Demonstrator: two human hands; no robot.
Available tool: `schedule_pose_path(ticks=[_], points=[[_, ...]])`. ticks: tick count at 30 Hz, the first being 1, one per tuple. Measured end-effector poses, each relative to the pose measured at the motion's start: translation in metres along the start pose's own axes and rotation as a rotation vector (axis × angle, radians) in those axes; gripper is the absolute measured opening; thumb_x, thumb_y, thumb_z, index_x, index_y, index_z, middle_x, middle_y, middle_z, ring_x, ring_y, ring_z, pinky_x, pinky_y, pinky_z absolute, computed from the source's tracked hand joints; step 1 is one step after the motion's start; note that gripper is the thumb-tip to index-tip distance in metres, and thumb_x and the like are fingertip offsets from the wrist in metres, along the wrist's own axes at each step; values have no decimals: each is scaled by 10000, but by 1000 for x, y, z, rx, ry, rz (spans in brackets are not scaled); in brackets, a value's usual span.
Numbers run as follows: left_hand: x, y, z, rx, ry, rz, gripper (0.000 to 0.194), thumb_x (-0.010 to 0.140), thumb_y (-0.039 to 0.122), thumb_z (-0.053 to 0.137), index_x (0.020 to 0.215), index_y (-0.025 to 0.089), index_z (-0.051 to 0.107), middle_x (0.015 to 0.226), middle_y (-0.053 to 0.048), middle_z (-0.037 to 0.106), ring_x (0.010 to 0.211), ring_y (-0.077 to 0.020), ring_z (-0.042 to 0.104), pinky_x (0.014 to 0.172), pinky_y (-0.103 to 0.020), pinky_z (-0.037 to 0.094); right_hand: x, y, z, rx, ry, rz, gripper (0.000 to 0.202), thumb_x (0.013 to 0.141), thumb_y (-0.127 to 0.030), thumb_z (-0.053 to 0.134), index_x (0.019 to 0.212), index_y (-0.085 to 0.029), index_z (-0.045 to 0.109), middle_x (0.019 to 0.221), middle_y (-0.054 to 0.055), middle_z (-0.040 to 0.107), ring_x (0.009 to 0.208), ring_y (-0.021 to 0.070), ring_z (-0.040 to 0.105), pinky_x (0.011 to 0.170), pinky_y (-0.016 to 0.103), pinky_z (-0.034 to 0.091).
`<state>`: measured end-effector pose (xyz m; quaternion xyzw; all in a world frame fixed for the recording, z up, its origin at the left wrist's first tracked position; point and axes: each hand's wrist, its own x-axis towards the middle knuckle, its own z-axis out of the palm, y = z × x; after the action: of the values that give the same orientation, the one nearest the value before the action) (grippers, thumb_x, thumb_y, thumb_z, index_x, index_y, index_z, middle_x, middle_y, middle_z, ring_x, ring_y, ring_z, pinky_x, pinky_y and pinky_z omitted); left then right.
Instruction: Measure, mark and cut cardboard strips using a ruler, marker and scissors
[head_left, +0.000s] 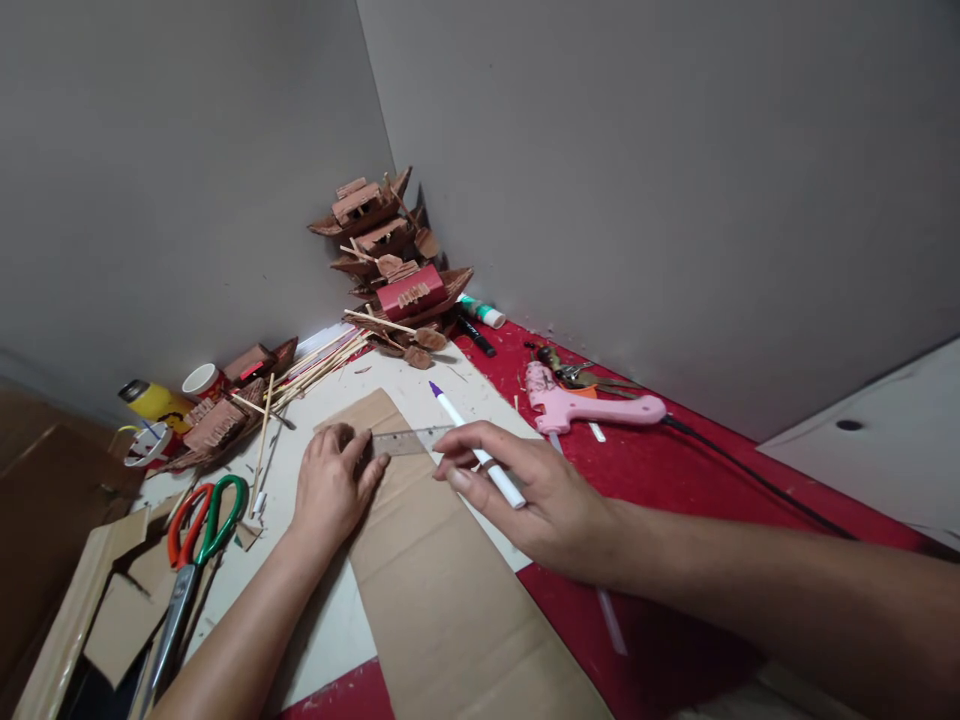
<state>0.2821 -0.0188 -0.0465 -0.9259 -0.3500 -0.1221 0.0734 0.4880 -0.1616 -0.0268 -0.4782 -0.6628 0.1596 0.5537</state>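
A long piece of brown cardboard (450, 590) lies over the white sheet and the red tabletop. Across its far part rests a clear ruler (405, 443). My left hand (334, 480) is at the ruler's left end, with thumb and forefinger closed on it. Above the ruler's right end, my right hand (525, 485) holds a white pen (459, 422) between thumb and fingers; its purple tip points up and away, off the cardboard. Part of the ruler's right end is hidden behind the right fingers.
Brown model boats (412, 292) are stacked in the far corner, thin sticks (322, 365) beside them. A pink glue gun (592, 408) with a black cord lies right. Green-and-orange scissors (180, 600), cups, a yellow bottle (154, 402) and a box of cardboard scraps (124, 615) are left.
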Motion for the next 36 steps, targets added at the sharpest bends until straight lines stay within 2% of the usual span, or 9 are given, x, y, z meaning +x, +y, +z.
schedule_pose_path(ticks=[3, 6, 9, 16, 19, 24, 31, 33, 36], points=[[1, -8, 7, -26, 35, -52, 403, 938, 427, 462, 1194, 171, 638, 1233, -169, 567, 1160, -300, 520, 986, -508, 443, 0, 2, 1, -26, -71, 14, 177, 918, -196, 513, 1086, -173, 561, 950, 51, 698, 857, 156, 668, 744, 288, 525], [-3, -17, 11, -50, 33, -109, 452, 946, 430, 434, 1286, 170, 578, 1306, -172, 544, 1232, -309, 493, 1022, -524, 422, -3, 3, 3, -100, -204, 27, 217, 904, -219, 541, 1110, -161, 571, 995, 72, 697, 892, 199, 661, 779, 356, 532], [-12, -24, 12, -68, 13, -180, 564, 946, 467, 410, 1373, 108, 492, 1372, -220, 495, 1316, -340, 429, 1066, -539, 376, -8, 2, 7, -195, -322, 0, 318, 879, -223, 583, 1181, -125, 567, 1071, 117, 682, 982, 247, 632, 846, 414, 521], [-36, -17, 10, -107, -31, -273, 654, 954, 499, 356, 1399, 27, 437, 1424, -261, 453, 1360, -346, 387, 1100, -515, 340, -15, 2, 13, -404, -509, -15, 414, 879, -246, 589, 1254, -76, 553, 1177, 193, 645, 1084, 323, 594, 899, 488, 500], [-39, -11, 10, -121, -24, -290, 662, 956, 492, 348, 1389, -1, 439, 1422, -275, 452, 1363, -356, 380, 1105, -518, 332, -18, 2, 16, -419, -515, 3, 403, 882, -235, 594, 1253, -82, 551, 1201, 189, 639, 1079, 313, 612, 900, 469, 509], [-47, 1, 5, -149, 0, -280, 589, 948, 457, 393, 1368, 54, 477, 1409, -230, 492, 1335, -323, 430, 1086, -514, 370, -39, -4, 19, -446, -491, -33, 425, 844, -196, 639, 1245, -85, 553, 1195, 189, 643, 1073, 304, 619, 908, 449, 513], [-73, 31, -1, -147, -4, -233, 595, 952, 461, 393, 1390, 62, 448, 1414, -216, 495, 1332, -309, 434, 1093, -499, 368, -78, -20, 5, -441, -472, -46, 411, 816, -167, 649, 1215, -99, 577, 1155, 184, 662, 1047, 299, 630, 878, 443, 532], [-75, 33, -1, -135, -6, -225, 591, 953, 460, 394, 1392, 68, 445, 1417, -213, 492, 1331, -309, 438, 1091, -499, 371, -75, -20, -1, -439, -461, -33, 421, 824, -167, 639, 1234, -101, 565, 1165, 185, 663, 1038, 295, 640, 869, 440, 535], [-75, 32, -1, -108, 2, -207, 572, 952, 441, 406, 1377, 62, 459, 1410, -221, 496, 1318, -312, 454, 1076, -492, 393, -51, -10, -6, -468, -384, -37, 403, 877, -197, 584, 1269, -119, 536, 1199, 182, 653, 1066, 296, 634, 887, 467, 520]])
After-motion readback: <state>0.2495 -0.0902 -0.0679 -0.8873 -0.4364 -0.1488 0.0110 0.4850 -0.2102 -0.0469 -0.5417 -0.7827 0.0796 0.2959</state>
